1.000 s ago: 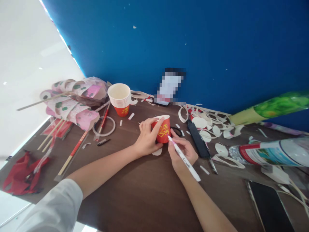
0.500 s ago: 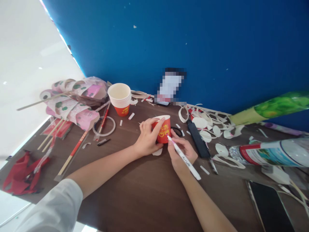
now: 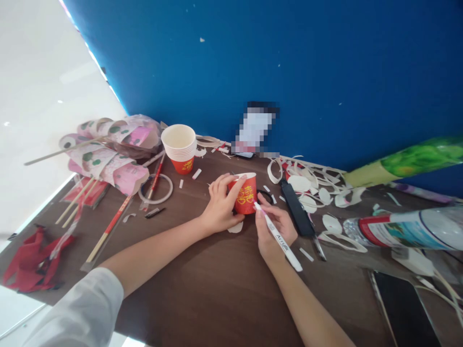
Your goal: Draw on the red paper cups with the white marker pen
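Observation:
A red paper cup point(image 3: 247, 196) with yellow lettering stands upright on the dark wooden table. My left hand point(image 3: 221, 201) is wrapped round its left side, thumb across the front near the rim. In my right hand point(image 3: 277, 226) is a white acrylic marker point(image 3: 279, 237), held like a pen. The marker's pink tip is at the cup's lower right side; whether it touches the surface I cannot tell. A pale paper scrap point(image 3: 236, 227) lies just below the cup. Behind my right hand, a black ring-shaped thing point(image 3: 265, 196) is partly hidden.
A stack of paper cups point(image 3: 180, 147) stands behind to the left, near a tape roll point(image 3: 170, 190) and pink paper crafts point(image 3: 108, 164). Paper offcuts point(image 3: 307, 185), a black tool point(image 3: 298, 207), a plastic bottle point(image 3: 405, 229) and a phone point(image 3: 403, 308) lie right. Another phone point(image 3: 255, 127) leans on the blue wall.
My right hand and the marker have shifted slightly right and a little up along the cup's side. My left hand stays round the cup.

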Tool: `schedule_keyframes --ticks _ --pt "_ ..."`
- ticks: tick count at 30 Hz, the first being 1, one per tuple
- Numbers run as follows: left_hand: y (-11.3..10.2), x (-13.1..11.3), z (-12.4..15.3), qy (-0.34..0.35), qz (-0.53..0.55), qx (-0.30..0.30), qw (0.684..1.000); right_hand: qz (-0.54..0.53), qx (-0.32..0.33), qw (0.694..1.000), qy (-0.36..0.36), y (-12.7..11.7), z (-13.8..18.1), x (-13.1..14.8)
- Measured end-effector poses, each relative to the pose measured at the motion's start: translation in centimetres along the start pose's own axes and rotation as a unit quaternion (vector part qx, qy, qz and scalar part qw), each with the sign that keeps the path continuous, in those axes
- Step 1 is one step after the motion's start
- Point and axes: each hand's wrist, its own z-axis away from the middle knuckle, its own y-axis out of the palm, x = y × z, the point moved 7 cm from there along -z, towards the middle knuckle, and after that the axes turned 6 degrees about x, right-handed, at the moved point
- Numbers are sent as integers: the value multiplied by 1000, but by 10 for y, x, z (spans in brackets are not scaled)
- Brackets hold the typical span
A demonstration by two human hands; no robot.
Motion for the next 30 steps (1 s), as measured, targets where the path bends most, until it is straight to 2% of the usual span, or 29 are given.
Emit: schedule_keyframes --ticks 7,13,20,30 --pt "2 3 -2 -6 24 23 999 -9 -41 999 32 -5 -1 -1" --pt "3 1 -4 -5 21 28 999 -8 -42 999 2 -6 -1 1" --pt "4 1 -3 9 16 23 1000 8 -48 999 14 -6 -1 -1" --pt "5 -1 -1 38 2 13 999 22 -45 999 -23 -8 -1 2"
